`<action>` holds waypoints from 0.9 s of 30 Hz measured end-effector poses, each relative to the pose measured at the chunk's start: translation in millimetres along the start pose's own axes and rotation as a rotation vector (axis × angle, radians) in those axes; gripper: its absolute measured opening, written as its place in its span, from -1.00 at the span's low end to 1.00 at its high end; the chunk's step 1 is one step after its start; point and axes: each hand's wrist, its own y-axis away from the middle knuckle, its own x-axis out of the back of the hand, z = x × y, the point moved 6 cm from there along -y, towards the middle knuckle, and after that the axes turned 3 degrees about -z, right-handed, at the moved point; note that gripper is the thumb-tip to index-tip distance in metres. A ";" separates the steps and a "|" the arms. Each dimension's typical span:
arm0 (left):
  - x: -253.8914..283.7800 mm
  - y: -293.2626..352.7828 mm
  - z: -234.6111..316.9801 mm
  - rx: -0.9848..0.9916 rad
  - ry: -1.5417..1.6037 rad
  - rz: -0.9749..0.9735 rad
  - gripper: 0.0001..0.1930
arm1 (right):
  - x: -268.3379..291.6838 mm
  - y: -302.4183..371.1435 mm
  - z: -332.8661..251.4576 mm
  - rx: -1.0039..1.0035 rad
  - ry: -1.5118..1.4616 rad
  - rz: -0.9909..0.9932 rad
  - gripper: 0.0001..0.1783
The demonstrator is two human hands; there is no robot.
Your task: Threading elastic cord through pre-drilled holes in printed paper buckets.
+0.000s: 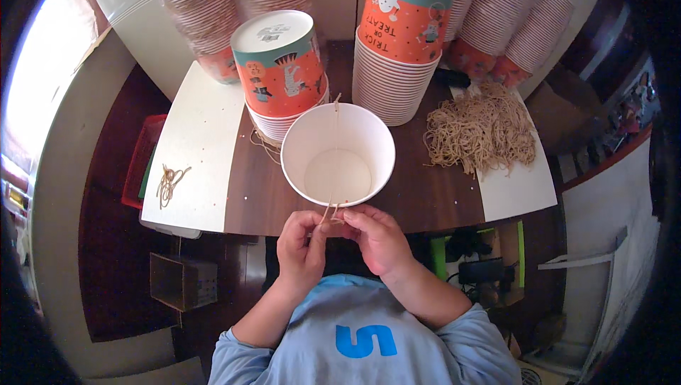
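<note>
A white paper bucket (298, 145) stands mouth-up at the table's near edge. A thin tan cord (336, 129) runs across its mouth from a knot at the far rim to the near rim. Just outside that near rim, my left hand (303, 246) pinches the cord between thumb and finger. My right hand (377, 237) is closed on the same cord a little to the right, its fingertips close to the left ones. The fingers partly hide the cord's loop and ends.
Upside-down stacks of orange-and-green printed buckets stand behind, one at left (277, 76) and a taller one at right (401, 23). A heap of tan cords (482, 129) lies on the right, a few loose cords (170, 183) on the left. Bagged bucket stacks (191, 2) line the back.
</note>
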 end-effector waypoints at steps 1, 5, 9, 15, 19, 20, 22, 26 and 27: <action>-1.0 -1.6 3.6 -0.017 -0.019 -0.023 -0.93 | -0.7 0.6 -1.1 0.001 0.000 0.002 -0.77; -2.3 -2.1 14.2 -0.121 -0.127 -0.034 -0.91 | -1.7 0.4 -0.1 0.003 0.039 -0.018 -0.76; -4.1 5.1 -6.4 0.129 0.129 0.002 -0.91 | -1.4 4.5 -3.7 0.046 0.127 0.013 -0.75; -4.2 2.0 -0.6 0.153 0.191 0.011 -0.95 | 5.9 14.3 -21.3 0.273 0.487 0.075 -0.84; -4.7 2.7 -0.4 0.124 0.184 -0.017 -0.89 | -11.6 22.1 -40.6 0.435 0.836 0.052 -0.87; -5.2 2.1 0.5 0.123 0.186 -0.019 -0.89 | -14.2 22.4 -41.6 0.465 0.907 0.048 -0.89; -6.0 0.5 3.5 0.116 0.198 -0.021 -0.90 | -17.2 23.0 -42.4 0.496 0.977 0.045 -0.90; -6.6 1.6 -2.3 0.216 0.284 -0.023 -0.91 | -20.3 24.6 -44.0 0.602 1.120 0.051 -0.90; -7.1 2.0 -5.8 0.243 0.348 -0.022 -0.91 | -22.8 26.7 -45.9 0.690 1.238 0.069 -0.90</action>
